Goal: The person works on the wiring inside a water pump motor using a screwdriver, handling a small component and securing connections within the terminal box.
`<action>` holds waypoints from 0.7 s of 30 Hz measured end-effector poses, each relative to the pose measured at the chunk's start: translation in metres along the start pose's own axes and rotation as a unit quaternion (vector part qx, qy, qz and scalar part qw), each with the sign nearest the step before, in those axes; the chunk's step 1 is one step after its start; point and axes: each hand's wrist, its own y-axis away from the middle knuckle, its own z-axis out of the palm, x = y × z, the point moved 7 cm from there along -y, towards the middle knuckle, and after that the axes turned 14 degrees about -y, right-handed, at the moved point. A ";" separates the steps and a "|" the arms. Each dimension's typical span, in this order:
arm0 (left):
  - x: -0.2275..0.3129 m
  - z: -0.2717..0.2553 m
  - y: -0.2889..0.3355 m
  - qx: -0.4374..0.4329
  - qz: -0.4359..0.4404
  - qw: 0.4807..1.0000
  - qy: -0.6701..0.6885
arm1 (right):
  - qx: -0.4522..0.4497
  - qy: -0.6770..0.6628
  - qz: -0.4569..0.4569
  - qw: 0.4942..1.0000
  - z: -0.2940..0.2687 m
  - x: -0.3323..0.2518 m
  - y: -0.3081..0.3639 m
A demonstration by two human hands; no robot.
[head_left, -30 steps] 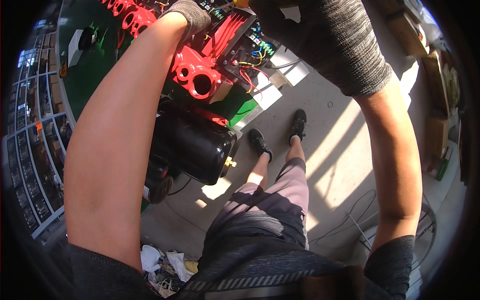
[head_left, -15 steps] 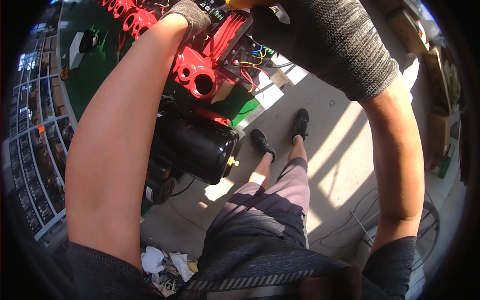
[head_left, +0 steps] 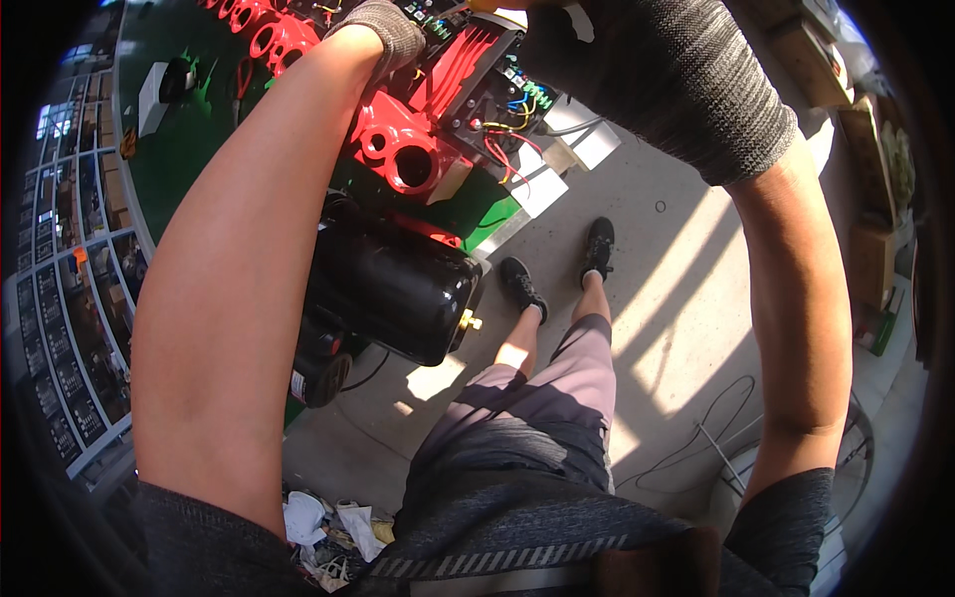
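1. Here we are at the bench (head_left: 149, 164), and the red casting (head_left: 403, 149) sits by the edge facing the feet, its two round openings turned toward the nearest corner.
2. Just behind it, the red finned block (head_left: 460, 68), with the wired circuit board (head_left: 532, 92) right beside it, on the side toward that same edge.
3. Left hand (head_left: 386, 30), gloved, up beside the finned block. Fingers? Hidden by the wrist and the upper border; I cannot tell whether they grip or merely rest. A steadying touch on solid casting would serve best.
4. Right hand (head_left: 587, 60), gloved and in deep shadow, a yellow item (head_left: 502, 10) close by. Its finger state is hidden too, so no call on a grasp.
5. Watch the loose red and yellow wires (head_left: 509, 154) trailing toward the corner! Good handling, I'd judge, means gentle force and cuffs clear of those leads.
6. And the black tank (head_left: 398, 284) sits by that near corner: knees well away.
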 end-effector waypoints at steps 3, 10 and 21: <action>-0.022 0.044 -0.016 0.030 0.002 0.998 0.064 | -0.032 0.064 0.190 0.979 0.009 0.006 0.000; -0.004 -0.046 0.027 -0.034 -0.081 0.992 0.087 | -0.106 0.113 0.118 0.981 0.025 0.022 0.006; 0.010 -0.030 0.014 -0.051 -0.041 0.993 0.102 | -0.121 0.128 0.063 0.982 0.024 0.019 0.006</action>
